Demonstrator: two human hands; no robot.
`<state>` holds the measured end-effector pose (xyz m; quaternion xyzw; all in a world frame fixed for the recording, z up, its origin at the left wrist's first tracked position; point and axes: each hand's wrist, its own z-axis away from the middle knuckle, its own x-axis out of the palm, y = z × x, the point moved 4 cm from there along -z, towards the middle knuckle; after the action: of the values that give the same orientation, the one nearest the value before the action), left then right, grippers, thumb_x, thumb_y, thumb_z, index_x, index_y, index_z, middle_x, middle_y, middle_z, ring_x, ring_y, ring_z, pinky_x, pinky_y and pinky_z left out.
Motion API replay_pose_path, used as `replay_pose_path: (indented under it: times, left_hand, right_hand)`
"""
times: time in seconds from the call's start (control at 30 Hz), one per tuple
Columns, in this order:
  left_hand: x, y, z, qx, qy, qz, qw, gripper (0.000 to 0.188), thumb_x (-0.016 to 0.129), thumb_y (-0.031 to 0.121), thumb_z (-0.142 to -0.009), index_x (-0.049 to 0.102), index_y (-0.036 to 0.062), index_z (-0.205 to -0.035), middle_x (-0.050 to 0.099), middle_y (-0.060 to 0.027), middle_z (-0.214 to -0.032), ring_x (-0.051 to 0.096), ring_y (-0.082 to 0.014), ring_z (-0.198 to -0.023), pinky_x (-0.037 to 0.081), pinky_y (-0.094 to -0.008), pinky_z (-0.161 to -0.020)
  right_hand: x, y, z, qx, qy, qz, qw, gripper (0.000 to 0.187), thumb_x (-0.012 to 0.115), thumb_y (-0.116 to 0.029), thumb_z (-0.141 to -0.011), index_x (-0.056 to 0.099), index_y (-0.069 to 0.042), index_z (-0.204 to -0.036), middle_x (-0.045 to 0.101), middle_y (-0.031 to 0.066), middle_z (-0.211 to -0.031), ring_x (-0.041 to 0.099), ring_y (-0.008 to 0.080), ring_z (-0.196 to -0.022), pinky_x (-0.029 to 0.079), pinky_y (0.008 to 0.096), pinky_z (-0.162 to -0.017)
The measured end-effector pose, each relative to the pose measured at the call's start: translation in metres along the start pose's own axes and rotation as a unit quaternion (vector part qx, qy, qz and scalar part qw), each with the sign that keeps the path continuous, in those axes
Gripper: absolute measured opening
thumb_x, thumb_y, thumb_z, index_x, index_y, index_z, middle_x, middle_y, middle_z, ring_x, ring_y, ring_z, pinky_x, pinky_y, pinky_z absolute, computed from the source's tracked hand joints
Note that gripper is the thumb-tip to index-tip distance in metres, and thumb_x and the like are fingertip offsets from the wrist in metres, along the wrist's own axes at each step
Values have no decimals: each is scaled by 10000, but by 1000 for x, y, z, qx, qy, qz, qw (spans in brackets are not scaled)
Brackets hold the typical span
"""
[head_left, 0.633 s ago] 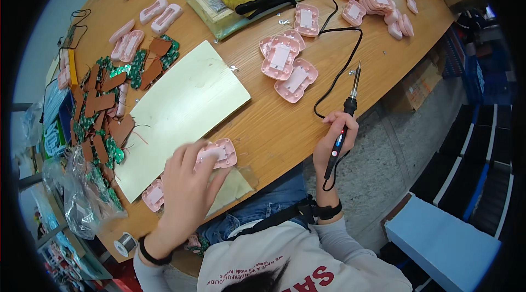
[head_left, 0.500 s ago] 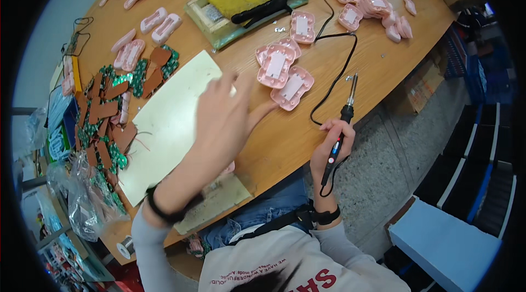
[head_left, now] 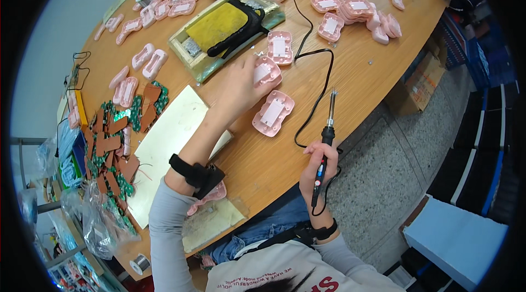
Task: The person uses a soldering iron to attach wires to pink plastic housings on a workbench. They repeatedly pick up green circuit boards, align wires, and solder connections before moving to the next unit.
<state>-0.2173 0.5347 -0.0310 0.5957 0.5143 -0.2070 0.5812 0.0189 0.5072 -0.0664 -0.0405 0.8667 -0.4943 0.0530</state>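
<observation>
My left hand (head_left: 239,85) reaches over the table, its thumb and fingers closed around the edges of a pink plastic shell (head_left: 267,73). Part of that shell is hidden by the hand. Just nearer lies another pink shell with a pale rectangular centre, the lower shell (head_left: 273,114), and a further one, the upper shell (head_left: 280,48), sits beyond. My right hand (head_left: 319,167), at the table's near right edge, is wrapped around a black-handled soldering iron (head_left: 328,134). Its metal tip points away from me, above the tabletop.
A yellow sponge (head_left: 218,28) and black cloth rest in a shallow tray (head_left: 199,74). Green circuit boards with brown pieces (head_left: 107,127) lie left of a pale sheet (head_left: 164,149). More pink shells (head_left: 355,8) are piled far right. The iron's black cord (head_left: 329,73) crosses the table.
My left hand has moved from above the table onto a pink shell in the group and closed on it. My right hand still holds the soldering iron. The whole view has shifted slightly.
</observation>
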Motion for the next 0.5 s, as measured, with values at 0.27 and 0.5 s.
replay_pose_path:
  times: [0.27, 0.5]
  left_hand:
    - [-19, 2, 28, -53, -24, 7, 998, 576, 726, 308, -716, 465, 30, -1148, 594, -203, -1021, 578, -358, -943, 464, -409, -789]
    - [-11, 2, 38, -103, -56, 43, 992, 558, 731, 270, -710, 466, -11, -1114, 572, -228, -1038, 550, -360, -975, 442, -409, -827]
  right_hand:
    - [-3, 0, -4, -19, -1, -2, 1000, 50, 492, -38, -886, 504, -32, -934, 536, 107, -708, 522, 201, -619, 420, 301, -551]
    - [-2, 1, -3, -11, -1, -17, 1000, 48, 492, -28, -880, 504, -31, -926, 534, 104, -705, 521, 196, -611, 422, 297, -542]
